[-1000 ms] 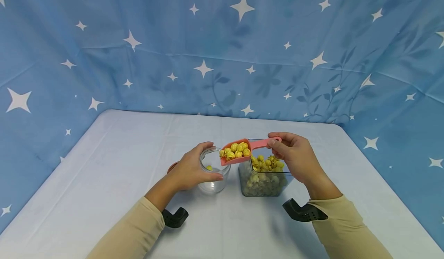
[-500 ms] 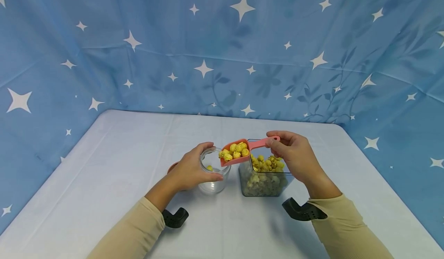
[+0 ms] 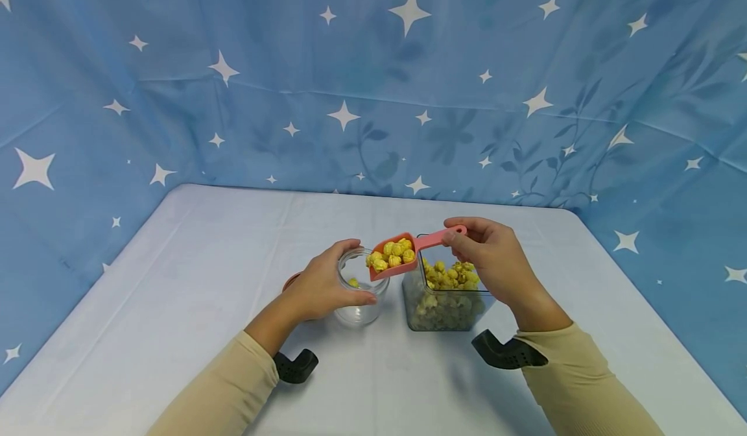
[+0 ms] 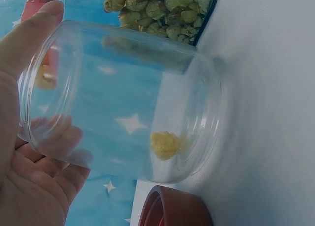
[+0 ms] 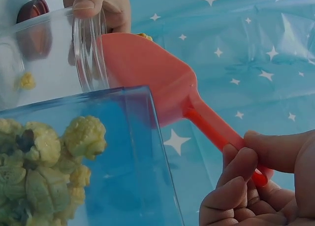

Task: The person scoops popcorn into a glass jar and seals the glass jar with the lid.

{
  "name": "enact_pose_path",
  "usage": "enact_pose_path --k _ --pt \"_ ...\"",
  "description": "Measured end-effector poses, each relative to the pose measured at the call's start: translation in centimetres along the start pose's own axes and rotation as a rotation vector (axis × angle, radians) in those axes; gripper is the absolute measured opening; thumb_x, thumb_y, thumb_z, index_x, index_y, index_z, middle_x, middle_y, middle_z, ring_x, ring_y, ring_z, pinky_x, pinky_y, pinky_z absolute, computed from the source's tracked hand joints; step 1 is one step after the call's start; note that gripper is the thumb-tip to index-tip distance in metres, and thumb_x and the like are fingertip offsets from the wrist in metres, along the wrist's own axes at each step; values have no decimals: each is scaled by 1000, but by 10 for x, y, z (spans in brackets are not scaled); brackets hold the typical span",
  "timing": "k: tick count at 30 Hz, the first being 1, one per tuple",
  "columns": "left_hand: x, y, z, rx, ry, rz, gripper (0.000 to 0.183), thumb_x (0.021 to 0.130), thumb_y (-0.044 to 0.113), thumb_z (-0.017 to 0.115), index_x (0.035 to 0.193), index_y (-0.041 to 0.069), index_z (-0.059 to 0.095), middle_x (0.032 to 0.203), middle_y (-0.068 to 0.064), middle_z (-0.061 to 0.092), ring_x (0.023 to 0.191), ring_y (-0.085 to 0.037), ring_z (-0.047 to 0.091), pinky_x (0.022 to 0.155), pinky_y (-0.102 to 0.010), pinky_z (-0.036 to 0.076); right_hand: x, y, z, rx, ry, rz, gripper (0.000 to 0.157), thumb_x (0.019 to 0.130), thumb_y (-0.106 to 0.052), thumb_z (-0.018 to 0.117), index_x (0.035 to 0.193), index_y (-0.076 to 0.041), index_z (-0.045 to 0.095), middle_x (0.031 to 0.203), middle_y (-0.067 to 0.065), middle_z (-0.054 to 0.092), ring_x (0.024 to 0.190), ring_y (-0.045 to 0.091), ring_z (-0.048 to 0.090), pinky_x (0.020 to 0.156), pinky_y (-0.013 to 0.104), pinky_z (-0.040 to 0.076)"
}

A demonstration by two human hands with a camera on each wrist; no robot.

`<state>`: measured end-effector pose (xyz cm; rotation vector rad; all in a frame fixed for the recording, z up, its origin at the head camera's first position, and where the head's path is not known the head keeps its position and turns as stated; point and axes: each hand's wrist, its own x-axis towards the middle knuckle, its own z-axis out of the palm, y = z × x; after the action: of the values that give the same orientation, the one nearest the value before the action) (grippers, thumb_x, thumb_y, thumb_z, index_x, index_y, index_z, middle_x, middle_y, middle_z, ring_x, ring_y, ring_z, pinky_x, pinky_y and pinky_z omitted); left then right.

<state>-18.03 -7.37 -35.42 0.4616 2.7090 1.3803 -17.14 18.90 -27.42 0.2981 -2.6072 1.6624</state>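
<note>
- The right grip (image 3: 487, 251) is pinching the scoop (image 5: 152, 73) by the end of its handle, thumb against fingers.
- The scoop is lying to the left of the right grip, its long axis running from those fingers down toward the left grip (image 3: 327, 285), the handle end sitting higher than the lip.
- The lip is hanging over the right side of the jar (image 3: 357, 313) mouth, nearer the left grip than the right; whether it is touching the rim, I cannot tell.
- The left grip is curling round the upper part of the jar, thumb on the near side and fingers on the far side; the jar is standing upright or nearly so, just below the scoop's lip.
- The scoop is carrying a heap of yellow popcorn (image 3: 392, 254), a few pieces crowding the lip.
- The jar is holding one visible piece (image 4: 165, 145), resting low inside, below the left grip.
- The tub (image 3: 443, 313) is standing below and left of the right grip, beside the jar, holding plenty more popcorn, with bare wall showing above it.
- A red-brown round thing (image 4: 177, 209), perhaps a lid, is resting on the worktop (image 3: 233, 241) just left of the jar, partly hidden behind the left grip in the head view.
</note>
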Motion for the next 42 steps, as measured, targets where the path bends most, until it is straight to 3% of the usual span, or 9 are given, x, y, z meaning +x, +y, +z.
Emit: enact_pose_path --k 14,21,27,42 --pt "0 2 -1 -33 -16 -2 94 57 47 81 135 21 36 126 10 43 112 -19 44 89 -42 40 0 2 0 7 6 7 41 87 -32 58 116 -3 56 94 14 58 78 24 54 67 26 49" --pt "0 1 -1 -52 -18 10 92 56 46 81 133 22 36 121 12 45 103 -13 47 83 -36 43 1 4 -1 4 9 -8 41 87 -32 58 116 -3 57 92 14 57 77 24 54 66 26 50" --pt "0 0 -1 -41 -8 44 90 58 42 81 133 19 37 116 9 49 100 -13 49 79 -35 43 2 6 -1 1 10 -11 41 87 -32 58 115 -3 57 91 14 58 77 24 54 66 28 50" --pt "-1 1 -3 -3 -15 47 91 58 46 80 134 20 36 115 10 49 102 -14 49 79 -37 43 -1 6 -4 -6 19 -17 43 87 -34 58 115 -2 56 88 17 55 74 25 51 61 27 48"
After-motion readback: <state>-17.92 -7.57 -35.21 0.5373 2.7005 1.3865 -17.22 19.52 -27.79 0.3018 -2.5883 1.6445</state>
